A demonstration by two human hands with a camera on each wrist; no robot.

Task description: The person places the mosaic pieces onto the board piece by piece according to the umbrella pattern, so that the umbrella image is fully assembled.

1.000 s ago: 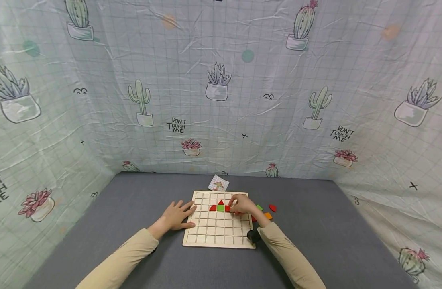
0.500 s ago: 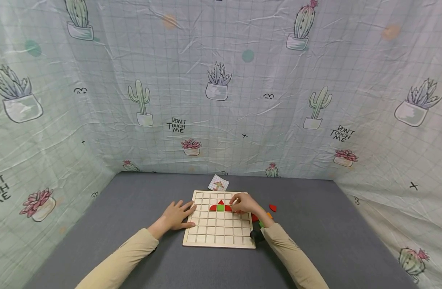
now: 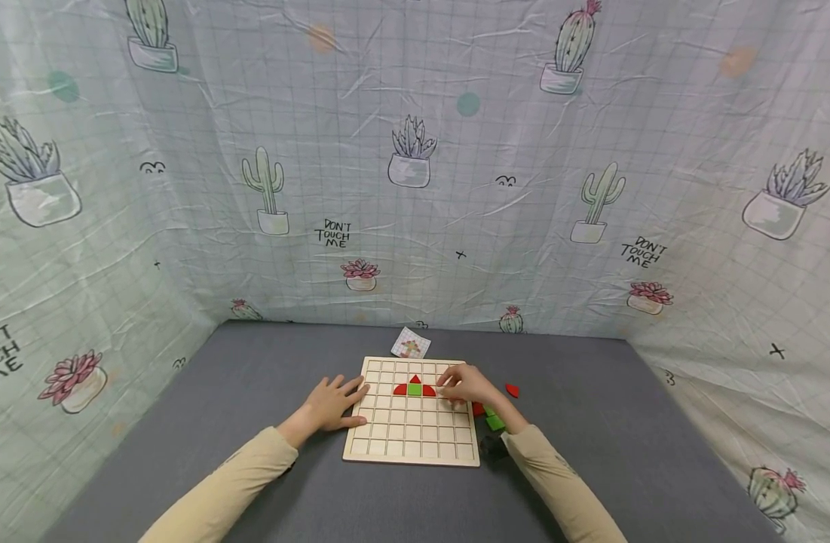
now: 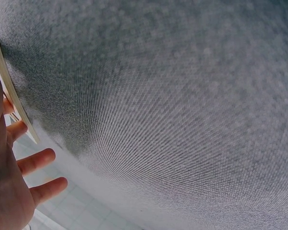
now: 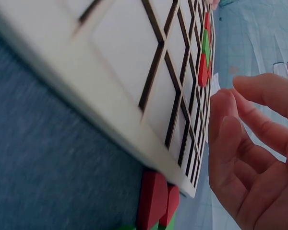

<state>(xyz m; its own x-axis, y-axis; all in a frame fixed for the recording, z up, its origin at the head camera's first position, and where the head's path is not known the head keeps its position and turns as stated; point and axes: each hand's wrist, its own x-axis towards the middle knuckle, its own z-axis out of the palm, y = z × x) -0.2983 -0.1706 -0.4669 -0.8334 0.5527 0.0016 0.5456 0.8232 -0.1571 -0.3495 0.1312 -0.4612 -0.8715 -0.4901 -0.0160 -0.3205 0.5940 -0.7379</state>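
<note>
A wooden grid board [image 3: 387, 437] lies on the grey table. Set in its upper cells are a green square block [image 3: 415, 389], a red triangle block [image 3: 415, 379] above it, and a red round-edged block on the left [image 3: 400, 390] and right [image 3: 429, 391]. My left hand [image 3: 329, 406] rests at the board's left edge, fingers spread, thumb on the rim. My right hand [image 3: 465, 385] hovers over the board's right side, just right of the right red block. Its fingers are loosely bent; nothing shows between them in the right wrist view.
Right of the board lie green blocks [image 3: 494, 421], a red block [image 3: 479, 409] and a separate red block [image 3: 513, 391]. A pattern card [image 3: 411, 343] lies behind the board. A printed cloth [image 3: 455, 204] hangs behind the table.
My right hand has drawn away to the right from the right red block, which now shows whole. The right forearm shifted right, uncovering green blocks. My left hand stays put.
</note>
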